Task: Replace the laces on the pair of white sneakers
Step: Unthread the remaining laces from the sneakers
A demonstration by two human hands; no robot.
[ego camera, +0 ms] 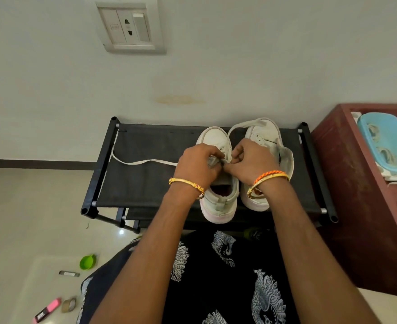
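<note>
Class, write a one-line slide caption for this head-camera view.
Both hands, left and right, pinch a white lace at the left sneaker on a black fabric rack.

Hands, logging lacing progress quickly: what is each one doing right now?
Left hand: fingers curled, pinching the white lace at the left sneaker.
Right hand: fingers curled at the same sneaker's eyelets; what it pinches cannot be told.

Sneakers (218, 195) side by side on rack (146, 183)
</note>
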